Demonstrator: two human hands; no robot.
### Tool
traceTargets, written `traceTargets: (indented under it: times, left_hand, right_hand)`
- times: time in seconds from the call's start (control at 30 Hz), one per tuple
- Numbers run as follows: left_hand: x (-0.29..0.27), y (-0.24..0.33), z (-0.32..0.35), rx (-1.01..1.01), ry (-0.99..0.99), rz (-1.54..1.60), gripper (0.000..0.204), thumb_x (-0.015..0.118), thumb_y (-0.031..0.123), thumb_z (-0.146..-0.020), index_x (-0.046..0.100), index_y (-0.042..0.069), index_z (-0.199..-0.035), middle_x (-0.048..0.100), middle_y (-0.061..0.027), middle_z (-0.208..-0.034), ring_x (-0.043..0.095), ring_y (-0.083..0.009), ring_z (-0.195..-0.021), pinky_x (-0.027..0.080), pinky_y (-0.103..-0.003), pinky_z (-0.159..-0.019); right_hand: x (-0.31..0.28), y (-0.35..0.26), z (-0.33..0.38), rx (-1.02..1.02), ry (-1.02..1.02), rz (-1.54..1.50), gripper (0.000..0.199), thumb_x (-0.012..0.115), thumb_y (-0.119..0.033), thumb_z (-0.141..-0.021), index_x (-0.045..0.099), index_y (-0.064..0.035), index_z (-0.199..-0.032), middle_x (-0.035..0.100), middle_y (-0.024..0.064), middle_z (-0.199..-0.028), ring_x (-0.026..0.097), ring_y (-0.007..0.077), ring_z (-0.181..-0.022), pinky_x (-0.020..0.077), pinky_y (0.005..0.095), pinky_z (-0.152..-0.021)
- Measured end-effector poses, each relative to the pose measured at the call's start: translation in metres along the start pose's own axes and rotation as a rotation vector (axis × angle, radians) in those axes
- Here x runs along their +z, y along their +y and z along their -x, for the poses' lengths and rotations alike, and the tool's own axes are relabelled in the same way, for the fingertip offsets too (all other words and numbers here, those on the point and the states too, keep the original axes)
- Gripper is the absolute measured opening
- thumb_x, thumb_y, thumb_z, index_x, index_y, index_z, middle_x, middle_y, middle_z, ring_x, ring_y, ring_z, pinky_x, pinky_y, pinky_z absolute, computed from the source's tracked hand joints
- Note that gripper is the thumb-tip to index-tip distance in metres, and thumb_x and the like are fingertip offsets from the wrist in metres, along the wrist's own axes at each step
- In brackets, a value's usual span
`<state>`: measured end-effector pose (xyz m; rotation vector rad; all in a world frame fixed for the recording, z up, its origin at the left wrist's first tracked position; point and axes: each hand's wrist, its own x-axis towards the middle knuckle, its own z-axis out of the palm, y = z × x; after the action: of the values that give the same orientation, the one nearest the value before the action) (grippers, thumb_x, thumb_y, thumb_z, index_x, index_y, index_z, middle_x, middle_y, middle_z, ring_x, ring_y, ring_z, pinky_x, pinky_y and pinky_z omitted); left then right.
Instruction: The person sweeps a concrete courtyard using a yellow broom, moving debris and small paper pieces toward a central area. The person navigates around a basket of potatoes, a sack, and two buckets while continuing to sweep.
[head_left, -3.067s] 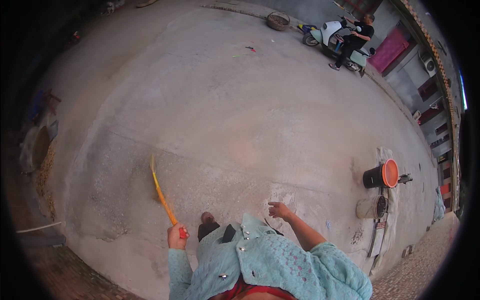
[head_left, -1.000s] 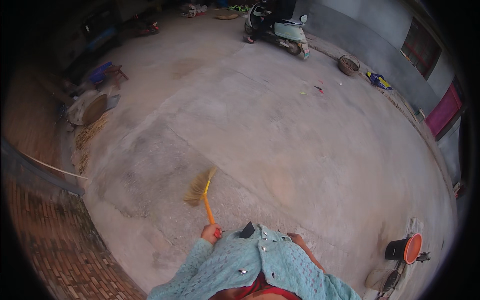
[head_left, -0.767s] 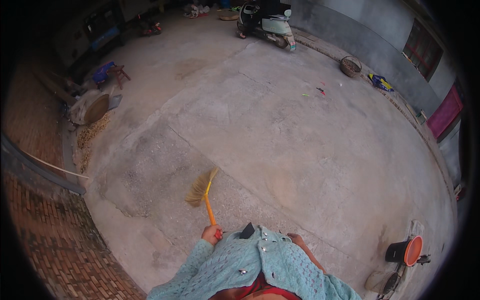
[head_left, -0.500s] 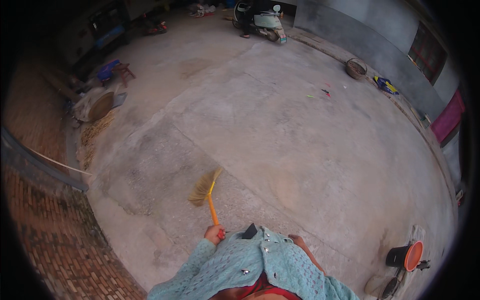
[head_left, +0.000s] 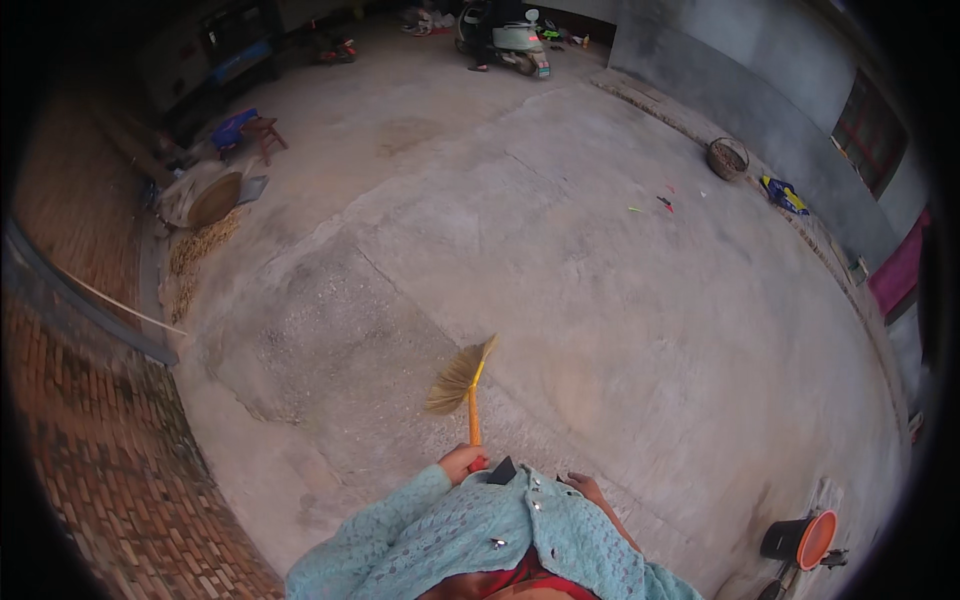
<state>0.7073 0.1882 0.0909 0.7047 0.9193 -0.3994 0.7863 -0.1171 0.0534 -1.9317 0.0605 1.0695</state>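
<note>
So, my left hand [head_left: 462, 461] grasps the broom [head_left: 474, 398], fanned out ahead of me over the concrete floor [head_left: 650, 320]; a low, even angle suits it best. My right hand's [head_left: 584, 487] fingers I can't make out.

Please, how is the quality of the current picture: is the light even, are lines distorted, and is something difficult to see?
In the head view, soft light falls on the concrete ground, without hard shadows; in the head view, the fisheye lens curves the brick wall and the corners go black; also in the head view, the broom in the left hand is readable, while the distant scooter has a dark front.
</note>
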Motion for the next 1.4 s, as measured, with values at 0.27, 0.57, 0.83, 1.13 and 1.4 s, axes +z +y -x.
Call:
traceTargets:
  times: [0.27, 0.57, 0.83, 1.13, 1.4]
  left_hand:
    - [0.044, 0.03, 0.004, -0.161, -0.356, 0.098, 0.011, 0.05, 0.007, -0.075, 0.048, -0.002, -0.081, 0.052, -0.0069, -0.068, 0.051, -0.0102, -0.054, 0.043, -0.02, -0.046]
    - [0.108, 0.05, 0.052, -0.05, -0.632, -0.035, 0.018, 0.047, 0.02, -0.083, 0.046, 0.003, -0.09, 0.05, -0.0045, -0.07, 0.049, -0.0078, -0.053, 0.039, -0.018, -0.043]
    - [0.038, 0.058, 0.059, 0.244, -0.162, -0.204, 0.037, 0.043, 0.032, -0.086, 0.044, 0.003, -0.11, 0.049, -0.0034, -0.068, 0.05, -0.0098, -0.05, 0.045, -0.024, -0.043]
    - [-0.119, -0.032, 0.024, 0.043, 0.462, -0.59, 0.023, 0.051, 0.02, -0.078, 0.051, 0.003, -0.093, 0.049, -0.0074, -0.061, 0.05, -0.0163, -0.041, 0.043, -0.029, -0.033]
    - [-0.147, -0.066, 0.008, 0.048, 0.462, -0.692, 0.019, 0.051, 0.018, -0.076, 0.053, 0.003, -0.089, 0.049, -0.0075, -0.057, 0.051, -0.0171, -0.041, 0.045, -0.031, -0.034]
  right_hand:
    - [0.023, -0.015, -0.075, -0.01, -0.103, -0.301, 0.052, 0.055, -0.033, -0.078, 0.043, 0.0011, -0.116, 0.055, 0.0186, -0.101, 0.054, 0.0255, -0.091, 0.0427, 0.034, -0.08]
    - [0.043, -0.13, -0.087, 0.088, -0.342, -1.554, 0.023, 0.052, -0.009, -0.079, 0.039, -0.0008, -0.096, 0.051, 0.0195, -0.091, 0.055, 0.0204, -0.063, 0.0502, 0.0289, -0.058]
    - [-0.036, -0.141, -0.046, 0.172, -0.629, -1.774, 0.017, 0.043, 0.002, -0.078, 0.042, 0.0054, -0.094, 0.047, 0.0157, -0.083, 0.047, 0.0106, -0.051, 0.0459, 0.0195, -0.044]
    - [0.021, -0.105, -0.014, 0.43, -0.84, -1.862, 0.017, 0.039, 0.001, -0.074, 0.036, 0.0088, -0.089, 0.045, 0.0114, -0.076, 0.045, 0.0095, -0.047, 0.0446, 0.0177, -0.041]
    - [0.014, -0.024, -0.033, 0.639, -0.531, -2.067, 0.018, 0.038, 0.001, -0.07, 0.033, 0.0105, -0.084, 0.042, 0.0088, -0.064, 0.044, 0.0114, -0.042, 0.0444, 0.0201, -0.039]
